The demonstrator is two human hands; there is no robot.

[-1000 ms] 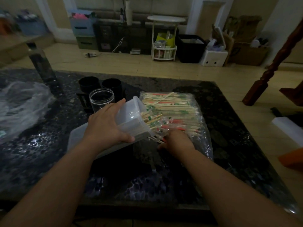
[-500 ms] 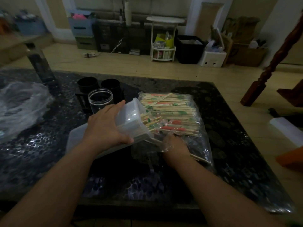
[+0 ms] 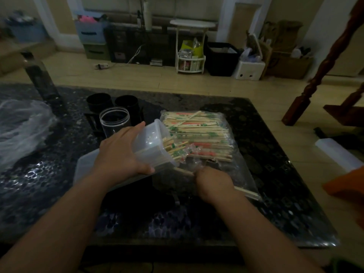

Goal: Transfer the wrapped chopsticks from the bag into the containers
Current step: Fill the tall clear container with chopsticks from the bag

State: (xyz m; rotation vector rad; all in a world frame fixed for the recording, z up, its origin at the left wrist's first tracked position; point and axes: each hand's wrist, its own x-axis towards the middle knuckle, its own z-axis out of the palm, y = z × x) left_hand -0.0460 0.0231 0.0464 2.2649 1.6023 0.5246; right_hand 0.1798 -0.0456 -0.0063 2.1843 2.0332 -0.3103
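Translucent plastic container, tilted with its mouth toward 3 o'clock, is gripped by the left hand. The right hand, at 4 o'clock from this mouth, has its fingers clenched round a few wrapped chopsticks, their long axis running from 10 to 4 o'clock. The bag lies at 12 o'clock on the tabletop.

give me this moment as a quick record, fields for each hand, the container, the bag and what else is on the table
left hand: grips the tilted container, mouth facing the bag
right hand: grips a few wrapped chopsticks at the bag's near end
container: translucent, chopstick ends poke from its mouth
bag: clear, on the table, piled with chopsticks
also there: upright clear jar, two black cups
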